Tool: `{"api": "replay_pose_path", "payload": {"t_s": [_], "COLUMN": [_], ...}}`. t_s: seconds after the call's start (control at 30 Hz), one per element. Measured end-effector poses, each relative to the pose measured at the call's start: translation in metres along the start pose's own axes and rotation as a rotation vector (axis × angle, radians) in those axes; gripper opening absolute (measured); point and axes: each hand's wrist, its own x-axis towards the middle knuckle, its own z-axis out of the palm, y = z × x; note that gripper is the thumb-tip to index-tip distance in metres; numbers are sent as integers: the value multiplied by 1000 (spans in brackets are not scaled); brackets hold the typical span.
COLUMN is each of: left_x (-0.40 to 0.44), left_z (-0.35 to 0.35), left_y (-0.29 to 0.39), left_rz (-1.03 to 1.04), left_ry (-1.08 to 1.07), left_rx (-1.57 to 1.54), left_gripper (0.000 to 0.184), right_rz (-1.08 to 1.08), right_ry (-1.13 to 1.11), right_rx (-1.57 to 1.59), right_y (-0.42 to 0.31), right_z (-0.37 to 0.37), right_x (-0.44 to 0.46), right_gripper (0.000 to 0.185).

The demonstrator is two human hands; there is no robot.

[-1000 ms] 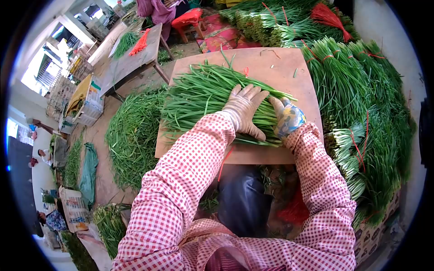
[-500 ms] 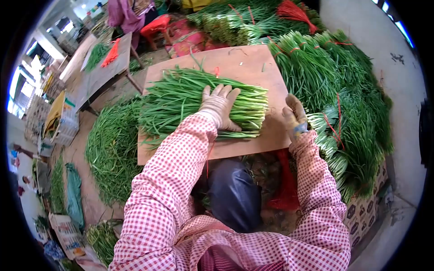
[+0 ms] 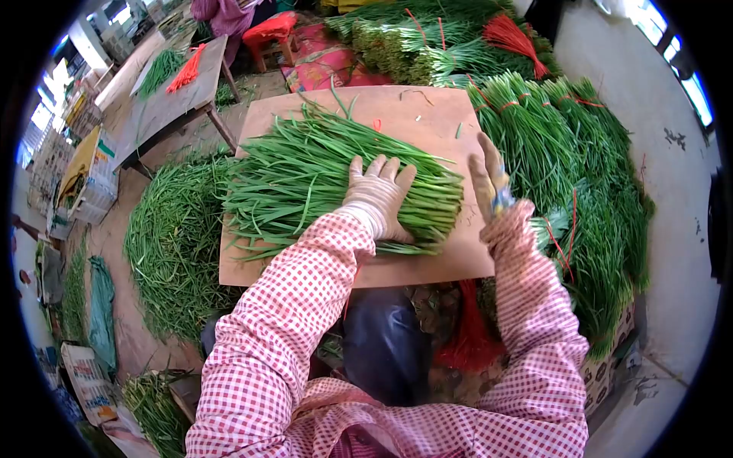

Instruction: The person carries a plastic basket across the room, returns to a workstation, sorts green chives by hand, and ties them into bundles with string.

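A thick sheaf of long green stalks (image 3: 298,175) lies across the brown board (image 3: 427,271), leaves to the left and pale cut ends to the right. My left hand (image 3: 378,195), in a beige glove, rests spread on the sheaf near its cut ends. To the right of those ends, apart from them, my right hand (image 3: 490,179) is held upright at the board's right edge. Its gloved fingers are stretched out and nothing shows in them. A red tie (image 3: 377,124) pokes out by the sheaf's upper side.
Tied green bundles (image 3: 534,137) are piled on the right, with red strands (image 3: 515,42) on top. Loose greens (image 3: 175,244) heap up left of the board. A low table (image 3: 164,114) stands at the upper left; beyond it are a red stool (image 3: 269,30) and a person in purple (image 3: 229,17).
My right hand has drawn back from the cut ends, and its fingers now point up. The left hand stays on the sheaf. The camera view has shifted, moving the board left in view.
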Motion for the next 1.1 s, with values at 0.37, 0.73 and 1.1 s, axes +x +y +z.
{"api": "replay_pose_path", "payload": {"t_s": [0.37, 0.73, 1.1], "left_x": [-1, 0, -33], "left_z": [3, 20, 38], "left_y": [-6, -16, -17], "left_rz": [20, 59, 262], "left_ry": [12, 193, 605], "left_rx": [-67, -285, -168], "left_gripper": [109, 92, 56], "right_rz": [446, 241, 192], "right_ry": [-1152, -1401, -1135], "right_rx": [163, -404, -42], "right_y": [-23, -108, -68], "right_z": [44, 24, 32], "right_x": [74, 78, 44], "right_gripper": [88, 142, 133]}}
